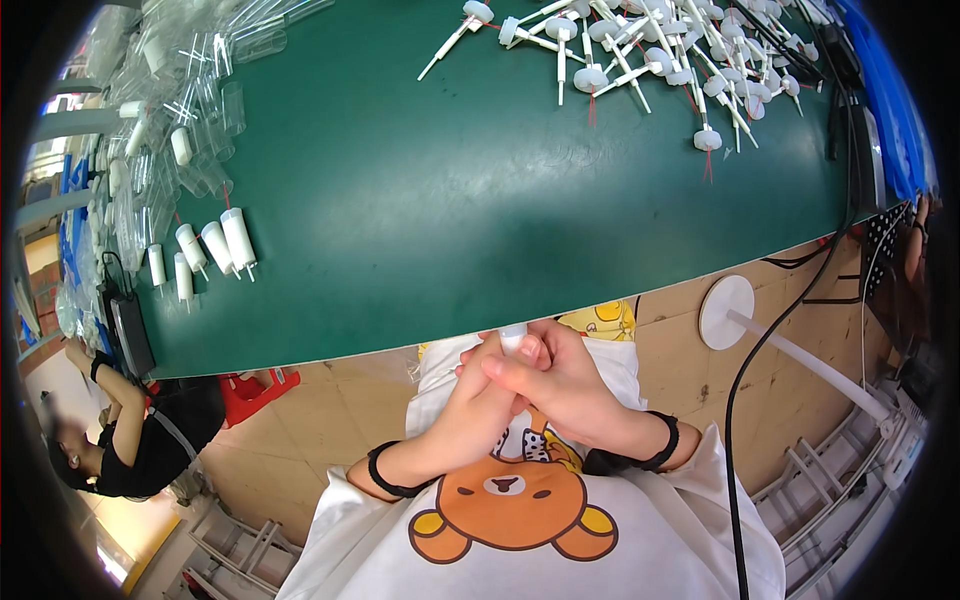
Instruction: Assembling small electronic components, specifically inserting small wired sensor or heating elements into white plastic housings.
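Observation:
Just below the table's near edge, my two hands are pressed together around a small white plastic cylinder, whose top end shows above the fingers. My left hand is closed around it from the left, its fingers partly hidden. Over it lies my right hand, also closed, with the thumb across the front. The lower part of the cylinder is hidden in the grip. Similar white cylinders with thin prongs stand or lie in a small group at the table's left side, several of them with red threads.
A pile of white stems with round caps and red threads spreads over the far right of the green table. Clear plastic tubes heap at the far left. A black cable hangs at right. Another person sits at left.

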`<action>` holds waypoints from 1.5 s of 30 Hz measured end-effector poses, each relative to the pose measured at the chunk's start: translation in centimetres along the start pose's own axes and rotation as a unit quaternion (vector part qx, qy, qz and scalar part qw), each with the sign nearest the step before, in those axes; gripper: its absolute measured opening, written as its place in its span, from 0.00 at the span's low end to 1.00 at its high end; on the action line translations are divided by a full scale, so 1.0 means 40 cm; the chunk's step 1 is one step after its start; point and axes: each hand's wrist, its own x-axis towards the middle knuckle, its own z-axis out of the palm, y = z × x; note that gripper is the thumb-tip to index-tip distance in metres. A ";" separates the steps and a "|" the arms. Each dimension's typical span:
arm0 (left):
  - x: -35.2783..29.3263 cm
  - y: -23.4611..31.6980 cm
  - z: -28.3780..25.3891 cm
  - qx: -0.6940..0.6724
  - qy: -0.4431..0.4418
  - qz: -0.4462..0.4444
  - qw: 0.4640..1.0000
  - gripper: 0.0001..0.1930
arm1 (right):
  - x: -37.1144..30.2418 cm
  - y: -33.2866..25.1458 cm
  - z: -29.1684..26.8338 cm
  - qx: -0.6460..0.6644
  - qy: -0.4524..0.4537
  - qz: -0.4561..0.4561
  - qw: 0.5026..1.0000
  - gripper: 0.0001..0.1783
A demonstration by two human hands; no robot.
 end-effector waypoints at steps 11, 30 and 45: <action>-0.009 -0.020 -0.044 0.146 -0.185 0.191 0.953 0.07 | -0.037 -0.016 -0.010 -0.156 -0.121 -0.150 0.969 0.31; 0.054 -0.035 -0.068 -0.180 -0.288 0.041 0.939 0.17 | -0.030 0.006 -0.009 -0.175 -0.059 -0.167 0.969 0.26; 0.069 -0.029 -0.087 -0.169 -0.291 0.007 0.942 0.17 | -0.006 0.020 0.005 -0.089 -0.045 -0.107 0.989 0.27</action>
